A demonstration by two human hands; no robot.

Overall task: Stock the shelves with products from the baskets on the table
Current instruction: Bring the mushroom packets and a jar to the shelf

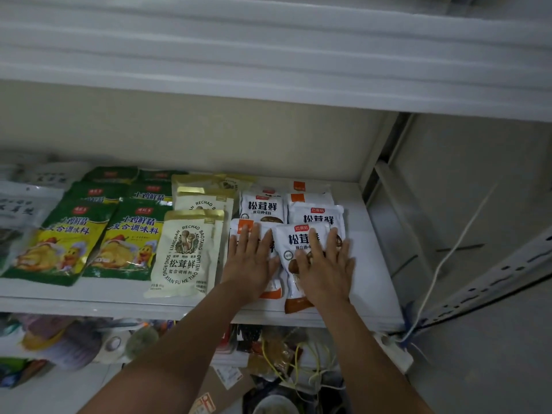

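A white shelf holds flat-lying packets in columns that run front to back. At far left are greyish packets, too blurred to read. Next come two columns of green and yellow seasoning packets, then a column of cream mushroom pouches.

Right of these lie the white and orange mushroom pouches. The left hand rests flat, fingers straight and spread, on the left front pouch. The right hand lies the same way on the right front pouch. Neither hand grips anything; both are only pressing down.

Both pouches lie with the long axis pointing towards the shelf's back and the bottom ends near the front lip. The right pouch seems to overlap its neighbour's right edge. More of the same pouches sit in rows just behind.

Each hand is directly on top of its own pouch, so any squaring up would probably be a push straight back along that axis. No basket is in view.
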